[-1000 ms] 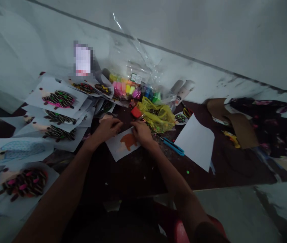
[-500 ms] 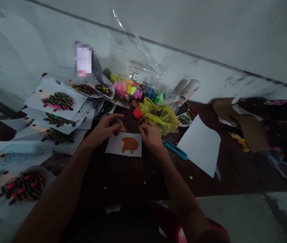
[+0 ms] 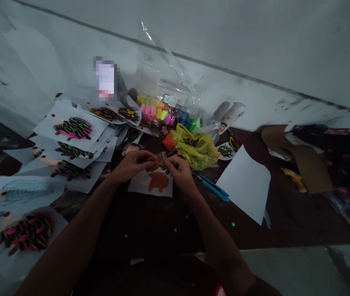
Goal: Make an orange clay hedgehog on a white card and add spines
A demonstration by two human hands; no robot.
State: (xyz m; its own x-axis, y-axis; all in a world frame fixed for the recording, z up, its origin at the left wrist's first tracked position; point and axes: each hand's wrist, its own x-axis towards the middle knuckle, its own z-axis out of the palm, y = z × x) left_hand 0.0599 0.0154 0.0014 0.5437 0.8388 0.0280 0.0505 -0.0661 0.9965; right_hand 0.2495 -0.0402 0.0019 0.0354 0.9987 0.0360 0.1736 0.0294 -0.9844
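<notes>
The table (image 3: 150, 224) has room toward its near edge; left hand (image 3: 133, 164) and right hand (image 3: 180, 172), before apart, now seemingly pinch one packet (image 3: 161, 157).

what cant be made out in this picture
All in the head view:
Small shiny clear-plastic piece between left hand and right hand: mostly covered by the hands, contents unclear.
White rectangular paper bearing a flat orange shape: top edge partly behind the hands.
Upright whitish panel: image lost to pixelation.
Dark pink-flowered cloth: cut off by right edge.
</notes>
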